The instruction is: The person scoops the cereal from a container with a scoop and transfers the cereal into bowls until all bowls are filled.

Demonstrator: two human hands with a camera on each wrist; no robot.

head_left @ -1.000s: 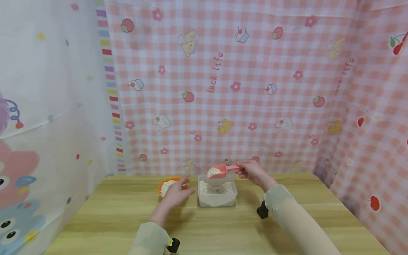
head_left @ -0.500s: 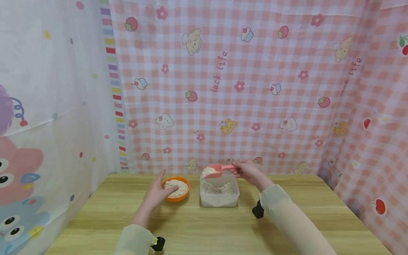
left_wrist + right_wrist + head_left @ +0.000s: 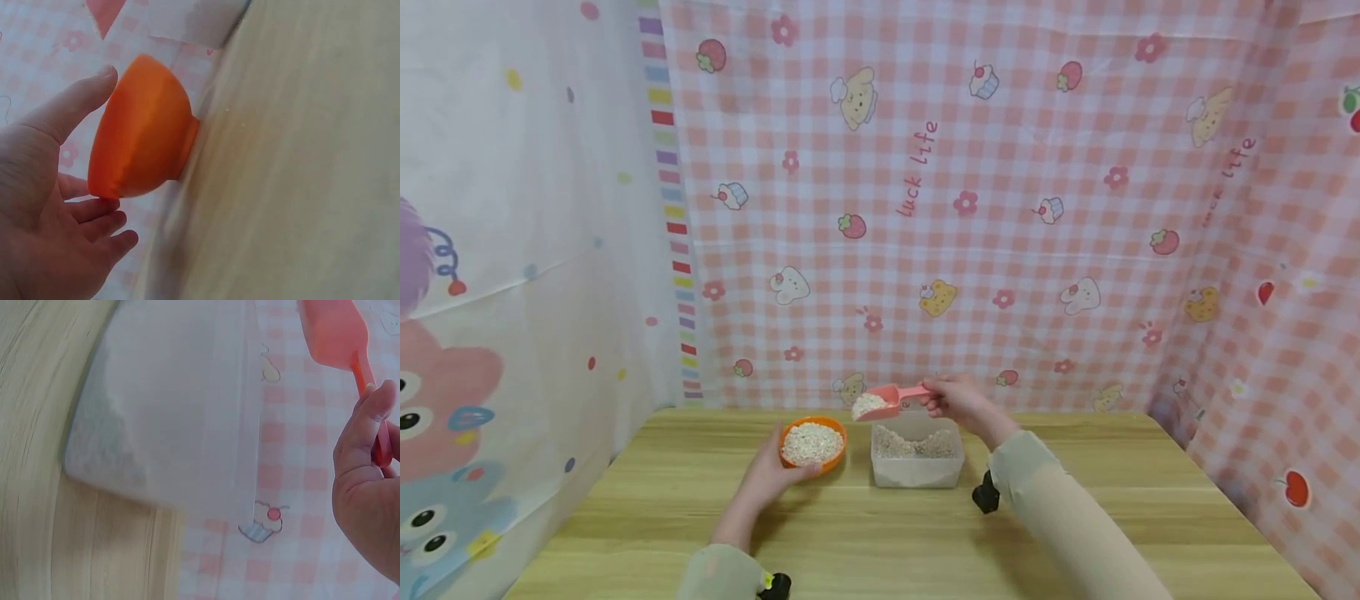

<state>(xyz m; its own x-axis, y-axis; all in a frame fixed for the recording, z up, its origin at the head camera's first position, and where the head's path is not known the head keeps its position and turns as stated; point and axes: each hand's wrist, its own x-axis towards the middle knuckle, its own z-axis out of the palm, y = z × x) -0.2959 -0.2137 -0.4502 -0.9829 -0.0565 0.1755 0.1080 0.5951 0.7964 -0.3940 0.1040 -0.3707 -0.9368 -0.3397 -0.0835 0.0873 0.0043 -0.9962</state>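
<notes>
An orange bowl (image 3: 838, 460) full of pale, oat-like flakes (image 3: 811, 443) stands on the table. My left hand (image 3: 766, 477) holds it from the left, thumb at the near side of the rim and fingers round the far side. In the left wrist view the bowl (image 3: 147, 128) sits between thumb and fingers. My right hand (image 3: 967, 403) grips the handle of a pink scoop (image 3: 889, 400) loaded with the same flakes. The scoop hangs in the air over the gap between the bowl and a translucent plastic box (image 3: 917, 475), its mouth facing the bowl.
The box, partly filled with flakes, stands just right of the bowl. Both rest on a wood-grain table (image 3: 880, 542). A pink checked curtain (image 3: 910, 250) hangs behind the table, and a white patterned one (image 3: 550, 333) on the left.
My left hand first drew back left from over the bowl, then closed round its side. The loaded scoop moved left from above the box towards the bowl.
</notes>
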